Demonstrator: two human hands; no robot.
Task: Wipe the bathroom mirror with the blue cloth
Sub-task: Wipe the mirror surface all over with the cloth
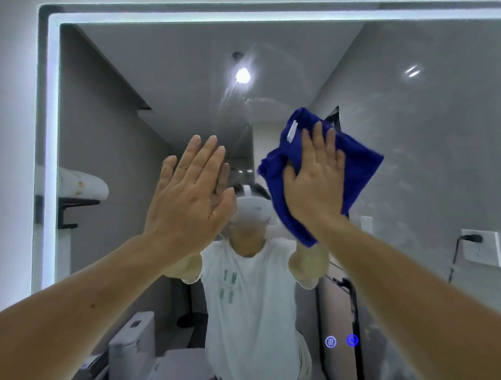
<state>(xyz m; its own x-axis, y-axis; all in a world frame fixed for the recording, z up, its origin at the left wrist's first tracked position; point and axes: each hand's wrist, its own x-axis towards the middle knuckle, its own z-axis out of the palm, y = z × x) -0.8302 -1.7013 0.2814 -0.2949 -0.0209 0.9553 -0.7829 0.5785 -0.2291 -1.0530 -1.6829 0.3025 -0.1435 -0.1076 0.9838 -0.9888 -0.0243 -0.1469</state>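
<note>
The bathroom mirror [428,142], framed by a lit white strip, fills the view. My right hand [315,181] lies flat with straight fingers on the crumpled blue cloth [360,167], pressing it against the glass right of centre. My left hand [189,198] is held up with straight fingers together, palm toward the mirror left of the cloth; its reflection meets the fingertips. Faint smears show on the glass above the cloth near the reflected ceiling lamp [242,74].
Two glowing touch icons [341,341] sit low on the mirror. The grey wall [9,143] borders the mirror's left edge. Reflected in the glass are a person in a white shirt, a toilet [153,363], a wall socket [480,247] and a shelf [80,194].
</note>
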